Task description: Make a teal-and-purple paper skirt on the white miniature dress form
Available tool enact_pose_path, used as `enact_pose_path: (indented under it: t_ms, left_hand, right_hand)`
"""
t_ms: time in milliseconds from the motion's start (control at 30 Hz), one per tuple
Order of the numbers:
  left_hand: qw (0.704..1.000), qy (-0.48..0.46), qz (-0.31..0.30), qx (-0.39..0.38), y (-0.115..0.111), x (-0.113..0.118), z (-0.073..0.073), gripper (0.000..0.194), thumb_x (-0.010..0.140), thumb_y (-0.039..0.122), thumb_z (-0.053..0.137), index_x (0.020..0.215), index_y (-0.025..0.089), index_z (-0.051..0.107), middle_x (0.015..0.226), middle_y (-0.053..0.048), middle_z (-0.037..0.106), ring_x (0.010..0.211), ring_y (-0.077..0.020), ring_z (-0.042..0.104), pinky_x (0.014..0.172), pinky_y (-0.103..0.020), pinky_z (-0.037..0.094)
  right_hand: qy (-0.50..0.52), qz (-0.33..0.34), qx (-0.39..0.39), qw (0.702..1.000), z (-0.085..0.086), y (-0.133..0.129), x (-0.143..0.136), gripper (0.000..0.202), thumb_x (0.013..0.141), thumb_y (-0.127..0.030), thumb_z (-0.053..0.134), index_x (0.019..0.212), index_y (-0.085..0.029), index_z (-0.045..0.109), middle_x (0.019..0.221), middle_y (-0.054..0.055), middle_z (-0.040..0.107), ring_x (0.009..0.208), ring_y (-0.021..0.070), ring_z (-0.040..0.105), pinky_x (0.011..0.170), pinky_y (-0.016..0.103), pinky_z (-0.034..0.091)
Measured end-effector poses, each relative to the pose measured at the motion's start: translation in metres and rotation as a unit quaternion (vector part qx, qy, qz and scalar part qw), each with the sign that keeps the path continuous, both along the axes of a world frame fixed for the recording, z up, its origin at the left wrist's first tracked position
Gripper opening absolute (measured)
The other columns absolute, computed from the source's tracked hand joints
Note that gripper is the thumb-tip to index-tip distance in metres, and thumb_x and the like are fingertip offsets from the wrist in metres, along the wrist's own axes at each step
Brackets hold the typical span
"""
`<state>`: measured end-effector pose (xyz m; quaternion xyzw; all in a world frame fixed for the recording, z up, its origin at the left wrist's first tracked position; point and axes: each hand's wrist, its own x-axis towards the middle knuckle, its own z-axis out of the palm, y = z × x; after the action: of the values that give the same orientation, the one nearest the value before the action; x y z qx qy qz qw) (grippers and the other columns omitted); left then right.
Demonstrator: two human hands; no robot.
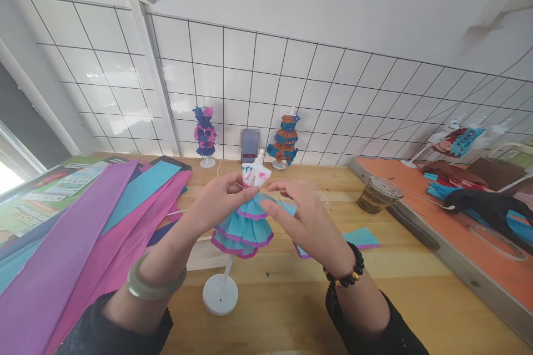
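Observation:
A small white dress form (257,172) on a round white base (220,294) wears a tiered turquoise skirt (244,231) with purple edges. At its left side, my left hand (225,197) has thumb and fingers closed on the skirt's waist. To the right of the waist is my right hand (297,211), its thumb and fingers apart, the thumb near the top tier. A turquoise strip with a purple edge (362,238) lies on the table, partly hidden behind my right hand and wrist.
Purple (89,227), pink and turquoise paper sheets lie at the left. Two dressed forms (205,133) and a phone (250,146) stand by the tiled wall. A lidded cup (378,195) is at the right, beside an orange surface (462,238) with cloth pieces on it.

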<state>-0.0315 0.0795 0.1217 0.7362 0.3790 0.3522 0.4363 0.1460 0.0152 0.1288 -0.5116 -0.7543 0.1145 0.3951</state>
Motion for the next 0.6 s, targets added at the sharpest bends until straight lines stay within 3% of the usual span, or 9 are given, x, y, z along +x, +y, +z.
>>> enact_pose_path:
  t_ms: [133,233,433,600]
  left_hand:
    - [0.997,0.020,0.070,-0.005,0.000,0.000,0.000,0.036,0.073,0.052,0.056,0.084,0.018,0.064,0.066,-0.001,0.066,0.065,-0.0201,0.062,0.053,-0.027,0.044]
    - [0.996,0.024,0.088,-0.009,-0.001,0.000,0.001,0.036,0.072,0.051,0.056,0.080,0.017,0.063,0.063,-0.001,0.064,0.060,-0.0184,0.060,0.048,-0.025,0.040]
    - [0.996,0.005,0.083,-0.017,-0.001,0.000,0.001,0.033,0.071,0.049,0.059,0.078,0.018,0.064,0.059,0.000,0.062,0.058,-0.0173,0.058,0.047,-0.025,0.039]
    - [0.996,-0.014,0.087,-0.026,0.000,-0.002,0.001,0.035,0.070,0.050,0.060,0.080,0.017,0.064,0.065,-0.001,0.065,0.063,-0.0189,0.060,0.051,-0.026,0.043]
  right_hand:
    - [-0.085,0.066,0.081,0.991,0.002,-0.005,-0.006,0.021,0.083,-0.014,0.051,0.102,-0.021,0.055,0.109,0.009,0.055,0.102,0.0210,0.051,0.083,0.036,0.045]
    - [-0.145,0.047,0.158,0.976,-0.002,-0.004,-0.012,0.024,0.081,-0.003,0.043,0.093,-0.017,0.059,0.102,0.011,0.056,0.094,0.0210,0.051,0.077,0.036,0.045]
    - [-0.237,0.008,0.297,0.925,-0.009,0.002,-0.020,0.025,0.083,-0.002,0.045,0.070,-0.015,0.061,0.071,0.006,0.057,0.063,0.0151,0.042,0.058,0.030,0.038]
    - [-0.264,0.021,0.351,0.898,-0.010,0.000,-0.025,0.026,0.083,-0.003,0.048,0.065,-0.015,0.062,0.064,0.005,0.055,0.060,0.0147,0.042,0.055,0.028,0.038]
